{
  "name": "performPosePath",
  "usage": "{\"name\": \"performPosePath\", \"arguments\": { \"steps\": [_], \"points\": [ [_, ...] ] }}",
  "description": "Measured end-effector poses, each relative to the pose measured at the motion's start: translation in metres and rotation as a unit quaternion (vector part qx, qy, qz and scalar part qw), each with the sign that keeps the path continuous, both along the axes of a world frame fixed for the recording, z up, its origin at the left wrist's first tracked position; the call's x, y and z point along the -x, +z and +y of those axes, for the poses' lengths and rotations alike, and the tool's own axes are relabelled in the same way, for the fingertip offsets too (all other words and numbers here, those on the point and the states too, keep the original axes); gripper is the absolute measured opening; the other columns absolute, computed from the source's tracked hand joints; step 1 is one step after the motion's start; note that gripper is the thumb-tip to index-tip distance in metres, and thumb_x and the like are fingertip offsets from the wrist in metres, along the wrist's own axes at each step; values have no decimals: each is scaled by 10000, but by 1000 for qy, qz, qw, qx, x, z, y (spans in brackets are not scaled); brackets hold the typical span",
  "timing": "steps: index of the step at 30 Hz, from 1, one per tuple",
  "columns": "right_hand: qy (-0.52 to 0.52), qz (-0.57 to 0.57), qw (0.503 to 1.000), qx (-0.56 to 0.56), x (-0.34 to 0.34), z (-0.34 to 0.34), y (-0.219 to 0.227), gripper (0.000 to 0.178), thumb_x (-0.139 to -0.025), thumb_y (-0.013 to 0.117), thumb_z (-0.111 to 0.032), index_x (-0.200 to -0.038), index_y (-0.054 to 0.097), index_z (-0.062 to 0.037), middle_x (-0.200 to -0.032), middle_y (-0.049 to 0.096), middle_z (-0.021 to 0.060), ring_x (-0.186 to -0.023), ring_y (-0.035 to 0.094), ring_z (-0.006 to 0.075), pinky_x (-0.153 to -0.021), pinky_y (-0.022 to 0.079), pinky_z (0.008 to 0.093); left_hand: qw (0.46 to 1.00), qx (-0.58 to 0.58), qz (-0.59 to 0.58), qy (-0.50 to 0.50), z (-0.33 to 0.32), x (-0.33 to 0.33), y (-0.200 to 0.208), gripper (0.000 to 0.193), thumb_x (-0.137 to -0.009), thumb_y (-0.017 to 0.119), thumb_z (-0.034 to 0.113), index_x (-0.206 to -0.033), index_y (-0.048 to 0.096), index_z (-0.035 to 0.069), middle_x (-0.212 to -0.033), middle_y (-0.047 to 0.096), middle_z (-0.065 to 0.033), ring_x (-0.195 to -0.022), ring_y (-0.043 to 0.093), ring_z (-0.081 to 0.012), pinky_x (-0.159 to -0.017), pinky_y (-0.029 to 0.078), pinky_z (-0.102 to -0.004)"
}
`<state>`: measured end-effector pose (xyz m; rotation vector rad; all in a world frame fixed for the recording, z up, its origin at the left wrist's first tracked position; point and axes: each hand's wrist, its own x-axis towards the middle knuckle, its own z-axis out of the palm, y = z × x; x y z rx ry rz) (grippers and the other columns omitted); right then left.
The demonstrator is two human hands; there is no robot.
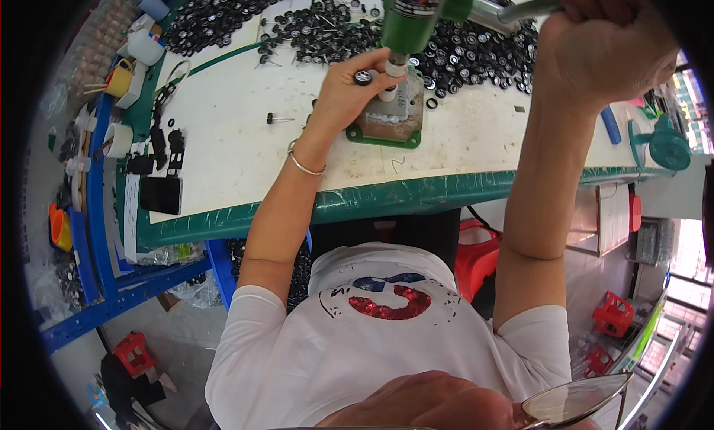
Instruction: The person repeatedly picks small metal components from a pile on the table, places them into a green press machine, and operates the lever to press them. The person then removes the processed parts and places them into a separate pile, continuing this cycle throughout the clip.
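A green hand-lever press [410, 17] stands on the table in front of me, with its rusty metal base [407, 125] below. My left hand [343, 95] reaches in under its ram, the fingers closed at the white lower fitting [388, 94]. A small black toy wheel [362, 78] sits in that hand between thumb and fingers; what the fingertips pinch at the fitting is partly hidden. My right hand [595, 50] is raised at the upper right, its fingers wrapped round the press's metal lever [529, 10].
Heaps of black wheels [472, 54] lie behind and beside the press, more [216, 17] at the far left. One wheel with a pin [271, 118] lies alone on the white tabletop [245, 155]. A dark phone [161, 196] rests near the left edge. A green fan-like object [666, 143] is at the right.
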<state>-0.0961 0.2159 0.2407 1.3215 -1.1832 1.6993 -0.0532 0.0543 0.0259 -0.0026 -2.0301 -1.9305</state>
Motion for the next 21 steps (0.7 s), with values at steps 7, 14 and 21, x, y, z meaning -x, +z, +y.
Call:
{"name": "performPosePath", "arguments": {
  "steps": [7, 14, 21],
  "points": [
    [20, -152, 988, 17, 37, -19, 14, 338, -947, 557, -287, -679, 400, -154, -550, 294, -74, -427, 229, 38, -382, 178, 222, 997, 43, 33, -59, 3, -2, 15, 290, -874, 654, 109, -1159, 633, 57, -968, 695, -15, -921, 619, -112, -862, 478, -288],
    [178, -356, 913, -87, 123, -26, 16, 209, -944, 548, -280, -856, 507, -94, -680, 437, -24, -569, 385, 85, -525, 306, 252, 985, -155, -44, 66, -22, -7, 10, 257, -863, 649, 81, -1119, 621, 65, -889, 682, -58, -722, 600, -89, -709, 479, -236],
    [40, -368, 920, -129, 110, 21, -39, 267, -942, 538, -273, -1034, 615, -34, -810, 580, 27, -710, 542, 131, -668, 433, 283, 946, 119, -203, 221, -105, -80, -2, 260, -785, 762, 268, -875, 674, 40, -568, 517, 31, -455, 408, -57, -421, 307, -206]
  ]
}}
